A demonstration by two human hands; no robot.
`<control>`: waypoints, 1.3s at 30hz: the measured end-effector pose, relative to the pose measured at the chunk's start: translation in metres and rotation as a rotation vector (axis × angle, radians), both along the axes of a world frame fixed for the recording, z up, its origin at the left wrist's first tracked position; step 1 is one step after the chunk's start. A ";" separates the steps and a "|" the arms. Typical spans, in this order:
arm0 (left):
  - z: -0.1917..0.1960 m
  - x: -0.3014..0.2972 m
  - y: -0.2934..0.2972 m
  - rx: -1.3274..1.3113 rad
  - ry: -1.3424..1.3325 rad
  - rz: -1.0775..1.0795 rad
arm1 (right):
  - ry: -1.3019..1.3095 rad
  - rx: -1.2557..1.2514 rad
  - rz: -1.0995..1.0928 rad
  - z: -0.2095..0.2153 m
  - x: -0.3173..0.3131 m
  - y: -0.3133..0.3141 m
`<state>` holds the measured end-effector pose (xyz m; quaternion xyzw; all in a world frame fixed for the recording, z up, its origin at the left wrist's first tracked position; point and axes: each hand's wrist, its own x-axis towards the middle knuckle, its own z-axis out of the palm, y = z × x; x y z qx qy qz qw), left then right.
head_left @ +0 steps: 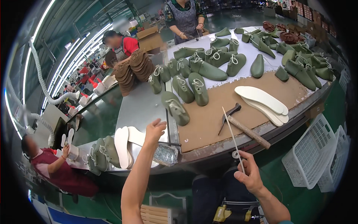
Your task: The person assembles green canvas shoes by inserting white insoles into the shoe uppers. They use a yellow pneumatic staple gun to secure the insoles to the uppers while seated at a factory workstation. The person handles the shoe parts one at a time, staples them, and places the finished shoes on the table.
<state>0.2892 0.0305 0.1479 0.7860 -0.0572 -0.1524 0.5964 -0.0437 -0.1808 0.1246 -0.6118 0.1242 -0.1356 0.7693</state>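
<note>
Fingers of the right hand (250, 175) pinch a thin white strip (232, 136) low down, its tip slanting up over the hammer (244, 127) on the brown bench top (212, 119), and a steadier hold nearer the middle would, I judge, stop it whipping. Left hand (153, 130) reaches open-palmed, gripping nothing, toward the green shoe last (175, 108) lying just beyond at the board's edge; better to take it by the heel. Farther off, more lasts (209, 69) and white insoles (263, 102) lie.
</note>
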 end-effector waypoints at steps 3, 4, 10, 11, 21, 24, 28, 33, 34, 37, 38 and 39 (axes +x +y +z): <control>0.012 0.016 -0.023 0.058 -0.053 0.076 | -0.020 0.046 0.011 -0.008 -0.006 0.010; 0.015 0.017 -0.040 0.088 -0.165 0.081 | -0.034 0.056 0.020 -0.010 -0.008 0.013; -0.032 0.063 -0.114 0.140 -0.339 0.241 | 0.078 -0.017 -0.042 -0.021 -0.034 0.011; -0.039 0.065 -0.115 0.167 -0.343 0.257 | 0.089 -0.012 -0.066 -0.023 -0.037 0.007; 0.010 -0.132 -0.026 -0.592 0.168 0.072 | 0.095 0.226 -0.007 -0.029 0.011 0.027; -0.037 -0.222 -0.013 -0.337 -0.132 0.148 | -0.035 0.164 0.141 -0.016 0.030 0.064; -0.033 -0.276 -0.007 -0.561 -0.192 0.178 | -0.042 0.023 0.153 -0.021 0.001 0.065; 0.004 -0.283 0.039 0.067 -1.138 -0.176 | -0.169 -1.127 0.259 -0.063 -0.013 0.037; -0.001 -0.286 0.032 0.189 -1.086 -0.291 | -0.212 -1.230 0.349 -0.066 -0.010 0.034; -0.070 -0.285 0.009 0.415 -0.861 -0.534 | -0.290 -1.522 0.509 -0.086 -0.005 0.028; -0.106 -0.284 0.004 0.444 -0.776 -0.592 | -0.295 -1.503 0.526 -0.105 -0.003 0.023; -0.133 -0.286 0.000 0.462 -0.747 -0.593 | -0.274 -1.492 0.536 -0.120 -0.004 0.019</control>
